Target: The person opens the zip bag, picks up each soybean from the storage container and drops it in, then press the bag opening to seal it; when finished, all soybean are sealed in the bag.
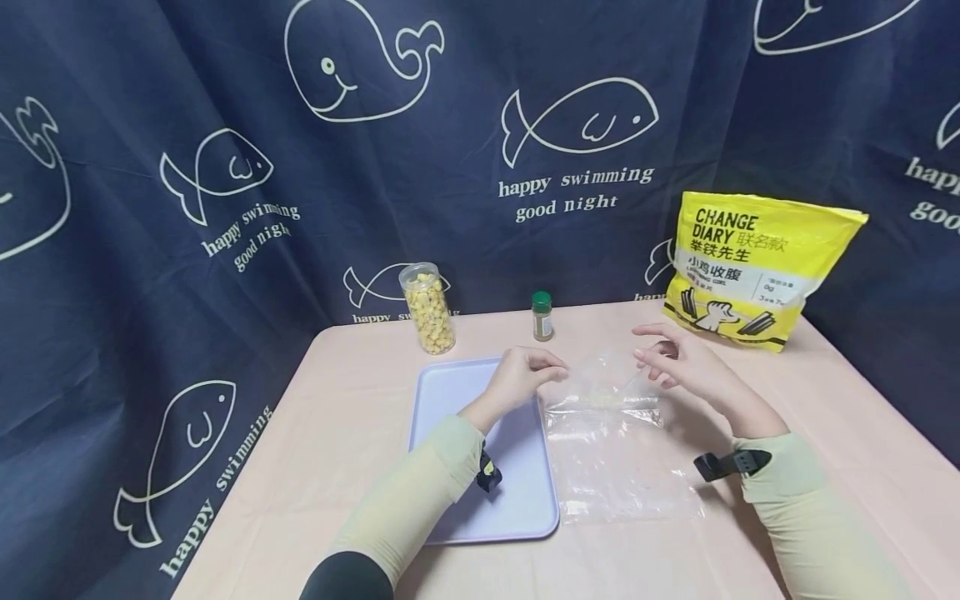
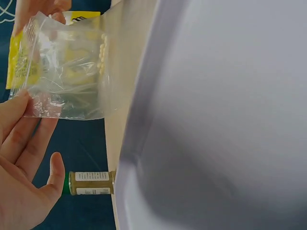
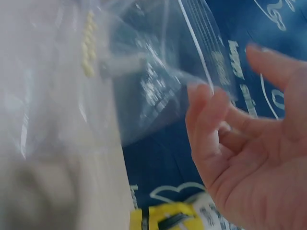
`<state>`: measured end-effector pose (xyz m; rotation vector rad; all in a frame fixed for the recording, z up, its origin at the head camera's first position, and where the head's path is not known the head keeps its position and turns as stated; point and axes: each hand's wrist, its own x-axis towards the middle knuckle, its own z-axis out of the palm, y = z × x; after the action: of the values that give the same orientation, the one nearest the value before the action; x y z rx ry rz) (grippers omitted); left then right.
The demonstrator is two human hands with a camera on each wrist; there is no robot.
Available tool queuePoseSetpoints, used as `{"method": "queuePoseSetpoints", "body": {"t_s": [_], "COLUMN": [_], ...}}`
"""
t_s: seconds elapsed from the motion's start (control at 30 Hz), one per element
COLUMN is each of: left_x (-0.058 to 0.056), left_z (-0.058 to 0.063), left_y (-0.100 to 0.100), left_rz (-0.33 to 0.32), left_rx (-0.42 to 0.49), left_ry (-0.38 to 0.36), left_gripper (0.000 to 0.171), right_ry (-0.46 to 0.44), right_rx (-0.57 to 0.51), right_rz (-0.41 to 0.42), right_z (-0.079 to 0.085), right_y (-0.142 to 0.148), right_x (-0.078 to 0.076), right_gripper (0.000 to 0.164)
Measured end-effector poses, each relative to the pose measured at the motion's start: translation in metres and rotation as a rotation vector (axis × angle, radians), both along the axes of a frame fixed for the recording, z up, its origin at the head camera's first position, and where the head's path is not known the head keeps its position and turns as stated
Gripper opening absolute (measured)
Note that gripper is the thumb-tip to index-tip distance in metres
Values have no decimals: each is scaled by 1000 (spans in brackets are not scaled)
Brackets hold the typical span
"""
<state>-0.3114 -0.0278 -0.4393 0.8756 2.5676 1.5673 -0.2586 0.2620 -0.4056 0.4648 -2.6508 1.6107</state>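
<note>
In the head view a clear plastic zip bag (image 1: 603, 387) is held up between both hands. My left hand (image 1: 517, 377) pinches its left upper corner; in the left wrist view the fingers show partly through the film. My right hand (image 1: 693, 371) pinches the opposite upper corner beside the white zip line, shown close up in the right wrist view. A short row of small pale-yellow pellets (image 2: 102, 53) lies along the bottom of the bag. Below it, a clear plastic sheet or bag (image 1: 622, 475) lies flat on the table.
A lavender tray (image 1: 517, 517) lies under my left forearm. Behind it stand a clear jar of yellow pieces (image 1: 430, 317) and a small green-capped bottle (image 1: 542, 317). A large yellow pouch (image 1: 757, 267) stands at the back right, before a dark blue printed curtain (image 1: 465, 192).
</note>
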Motion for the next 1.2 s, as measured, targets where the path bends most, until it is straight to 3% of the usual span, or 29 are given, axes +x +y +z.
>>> {"method": "queuePoseSetpoints", "body": {"t_s": [0.23,0.43,0.8,1.2], "left_x": [2,4,5,3], "left_z": [2,4,3,2], "left_y": [-6,-9,-15,-17], "left_rz": [17,16,51,81], "left_rx": [47,62,87,116], "left_ry": [-58,-66,-99,-80], "left_gripper": [13,14,13,10], "right_ry": [108,146,129,80], "right_rx": [76,128,105,90], "right_rz": [32,-53,-81,-103], "right_z": [-10,-19,-16,-8], "right_y": [22,19,20,21], "right_x": [-7,-13,-9,-9], "right_gripper": [46,24,15,20]}}
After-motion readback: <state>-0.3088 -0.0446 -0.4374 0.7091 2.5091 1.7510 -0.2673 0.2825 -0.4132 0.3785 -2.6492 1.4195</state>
